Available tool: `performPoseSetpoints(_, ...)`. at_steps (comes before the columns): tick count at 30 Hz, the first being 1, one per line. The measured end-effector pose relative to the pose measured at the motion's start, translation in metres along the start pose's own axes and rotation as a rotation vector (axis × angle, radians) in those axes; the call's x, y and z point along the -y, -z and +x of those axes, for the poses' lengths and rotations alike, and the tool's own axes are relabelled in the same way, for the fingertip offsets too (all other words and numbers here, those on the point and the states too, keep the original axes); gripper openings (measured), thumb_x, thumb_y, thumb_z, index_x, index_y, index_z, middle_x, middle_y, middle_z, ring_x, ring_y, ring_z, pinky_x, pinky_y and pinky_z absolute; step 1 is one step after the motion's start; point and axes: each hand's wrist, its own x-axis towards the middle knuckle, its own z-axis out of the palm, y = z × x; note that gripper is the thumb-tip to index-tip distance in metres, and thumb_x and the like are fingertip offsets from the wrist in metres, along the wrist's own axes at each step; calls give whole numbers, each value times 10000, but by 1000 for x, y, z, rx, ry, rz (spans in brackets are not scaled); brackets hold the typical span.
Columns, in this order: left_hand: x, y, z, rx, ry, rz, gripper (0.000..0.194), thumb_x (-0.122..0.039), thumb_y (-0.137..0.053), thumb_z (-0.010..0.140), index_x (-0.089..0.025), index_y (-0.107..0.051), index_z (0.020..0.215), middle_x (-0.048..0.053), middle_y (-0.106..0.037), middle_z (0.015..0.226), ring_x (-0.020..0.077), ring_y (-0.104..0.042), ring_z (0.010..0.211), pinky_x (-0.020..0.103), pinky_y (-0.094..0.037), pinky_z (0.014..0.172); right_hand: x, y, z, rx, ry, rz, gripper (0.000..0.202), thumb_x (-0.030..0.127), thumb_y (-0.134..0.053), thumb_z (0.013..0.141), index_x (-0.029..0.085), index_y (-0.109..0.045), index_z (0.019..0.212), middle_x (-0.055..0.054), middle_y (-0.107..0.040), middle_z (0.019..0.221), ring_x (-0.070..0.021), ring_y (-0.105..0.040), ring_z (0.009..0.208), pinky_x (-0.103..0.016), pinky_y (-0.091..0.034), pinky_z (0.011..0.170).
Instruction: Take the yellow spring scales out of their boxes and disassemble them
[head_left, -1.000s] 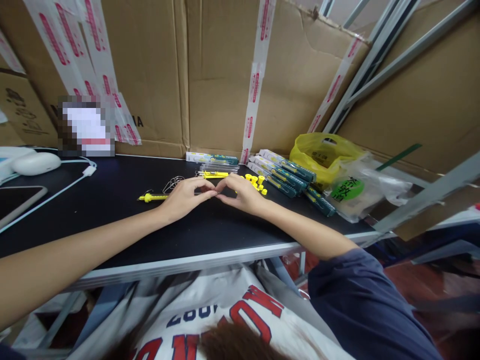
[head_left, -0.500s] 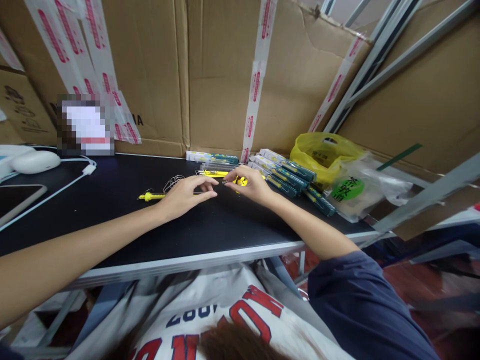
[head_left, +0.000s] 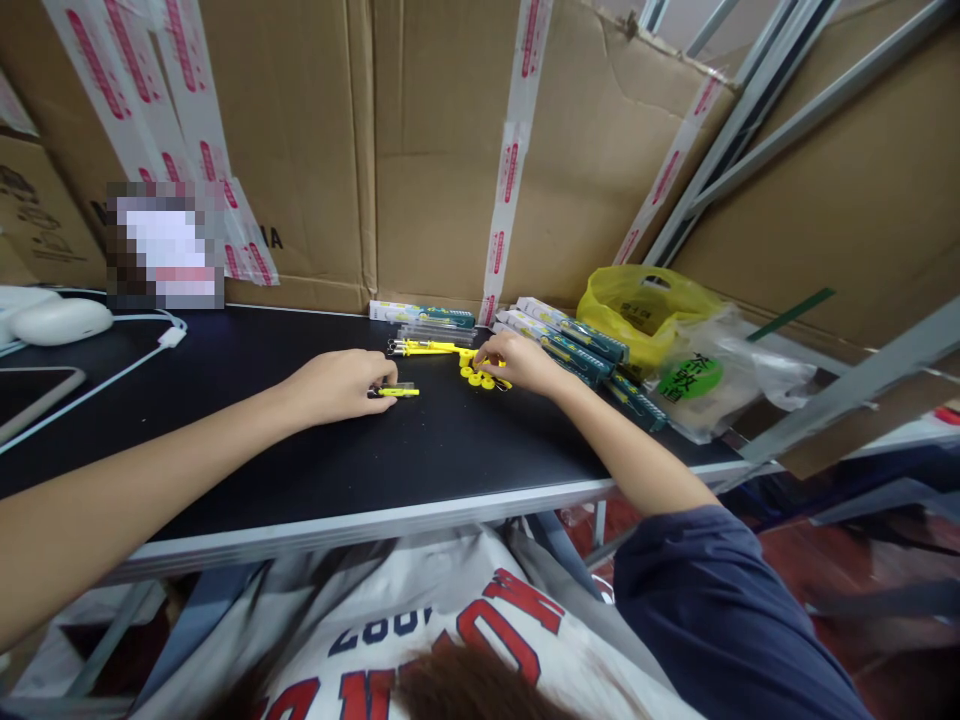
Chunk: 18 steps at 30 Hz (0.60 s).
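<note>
My left hand is closed around a slim stick-like piece, yellow with a clear part. Its right end sticks out past my fingertips, low over the black table; the rest is hidden in my hand. To the right, my right hand has its fingertips pinched together at a cluster of small yellow round pieces. What is between those fingertips is too small to make out. Several yellow rods with metal tips lie between and behind my hands, with clear tubes just beyond them.
Green-and-white boxes are stacked beyond my right hand, and another box lies against the cardboard. Yellow and clear plastic bags stand at the right. A phone and white cable lie left.
My left hand has closed more, and the yellow end of its piece now points right instead of left. My right hand has shifted slightly right, onto the yellow round pieces. The metal loops are now hidden.
</note>
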Motion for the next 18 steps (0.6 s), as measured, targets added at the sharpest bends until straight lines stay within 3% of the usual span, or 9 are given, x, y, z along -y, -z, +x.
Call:
performPoseSetpoints(8, -3, 6, 1, 99, 23, -11, 208, -366, -500, 782, -219, -621, 866, 24, -626, 834, 201, -567, 755, 284, -347, 608, 2, 2, -1, 54, -32, -42, 156, 177, -623, 814, 149, -728, 926, -59, -660, 783, -170, -562, 785, -256, -381, 710)
performPoseSetpoints(13, -6, 5, 1, 89, 10, -47, 212, -373, -513, 795, -219, -627, 886, 20, -625, 837, 200, -563, 767, 284, -361, 633, 3, 5, -2, -37, -5, -23, 157, 222, -634, 820, 148, -714, 934, -61, -648, 771, -173, -554, 766, -266, -382, 700)
performPoseSetpoints(18, -12, -2, 0, 0, -32, -181, 278, -430, -477, 867, -220, -619, 981, 17, -645, 897, 184, -590, 799, 278, -400, 688, 27, 2, -3, -97, 96, 317, 205, 275, -590, 861, 153, -659, 1011, -41, -646, 809, -147, -572, 752, -267, -427, 725)
